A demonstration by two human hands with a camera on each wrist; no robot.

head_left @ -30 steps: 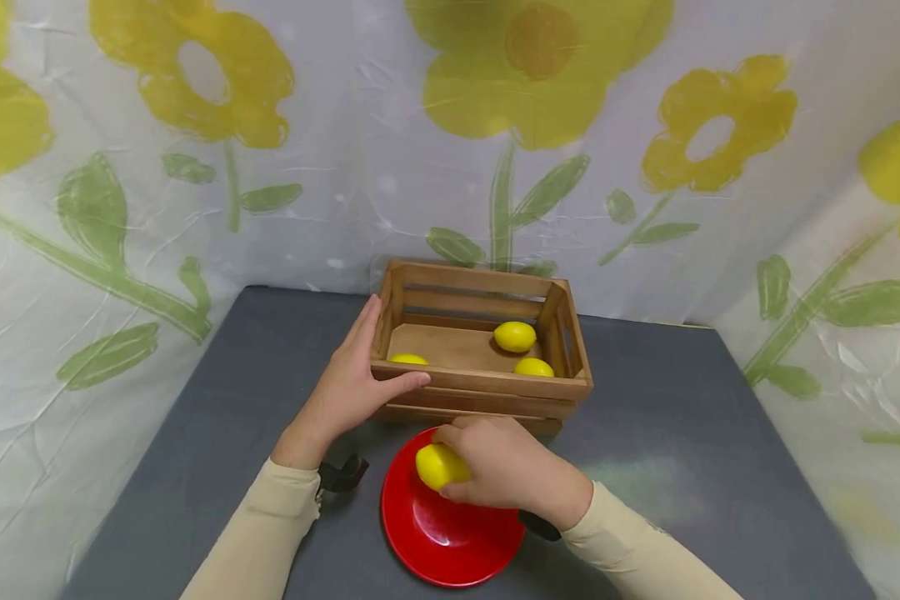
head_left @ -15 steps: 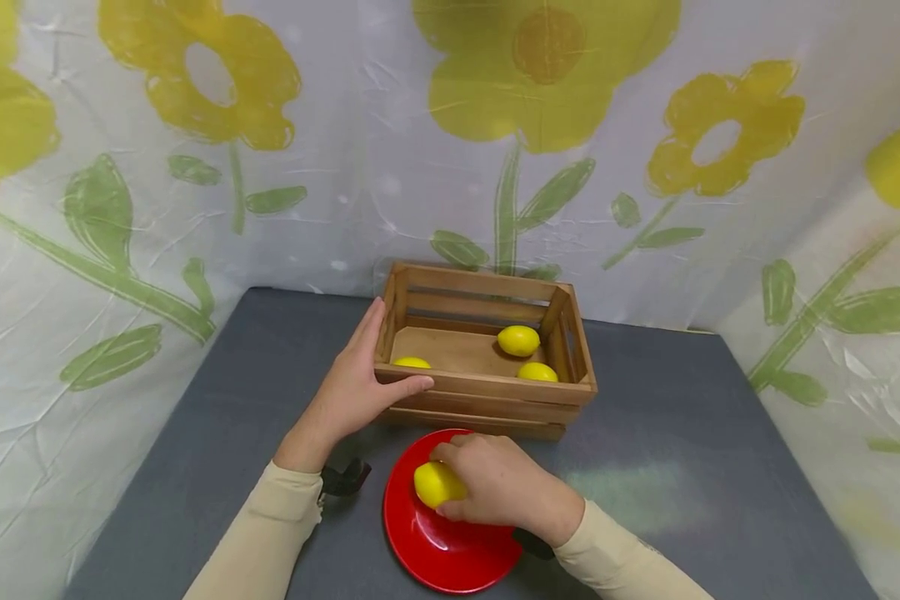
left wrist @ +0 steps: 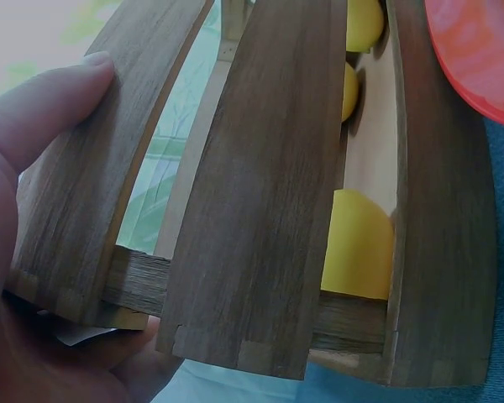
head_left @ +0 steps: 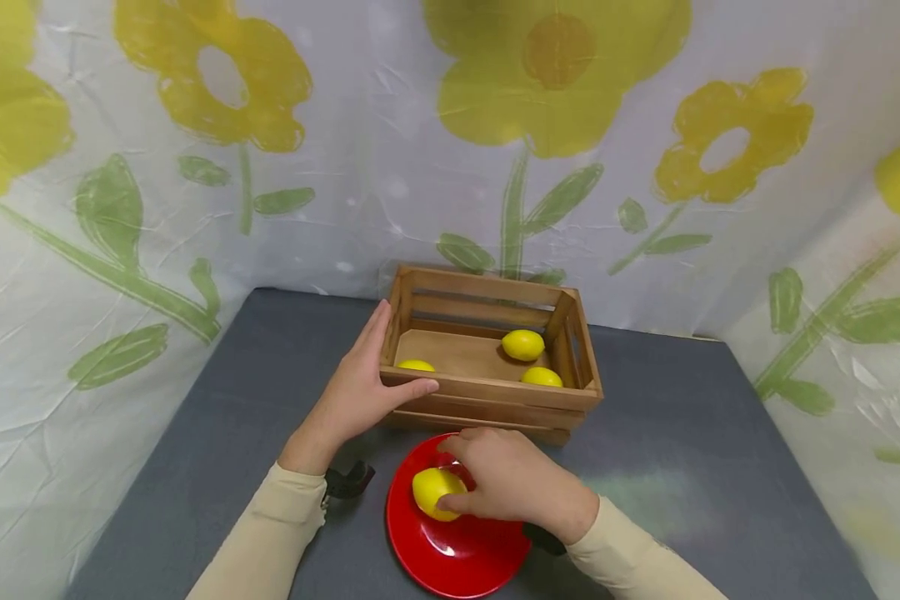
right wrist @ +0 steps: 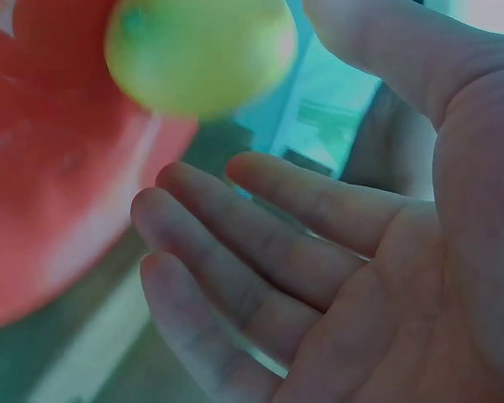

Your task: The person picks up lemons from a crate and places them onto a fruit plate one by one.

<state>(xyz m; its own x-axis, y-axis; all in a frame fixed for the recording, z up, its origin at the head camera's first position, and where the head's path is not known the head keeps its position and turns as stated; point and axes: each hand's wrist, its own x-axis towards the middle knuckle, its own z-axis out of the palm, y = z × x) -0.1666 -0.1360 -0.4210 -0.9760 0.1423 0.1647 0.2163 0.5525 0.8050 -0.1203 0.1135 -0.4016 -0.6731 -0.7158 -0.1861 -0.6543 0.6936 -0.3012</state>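
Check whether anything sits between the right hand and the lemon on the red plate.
Nothing visible does. The right hand is right beside the lemon on the red plate; the right wrist view shows relaxed fingers with a small gap. The left hand grips the wooden crate.

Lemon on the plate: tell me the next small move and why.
Probably lift the right hand clear. The lemon lies on the red plate, and the wrist view shows the fingers spread, apart from it. Left hand holds the crate.
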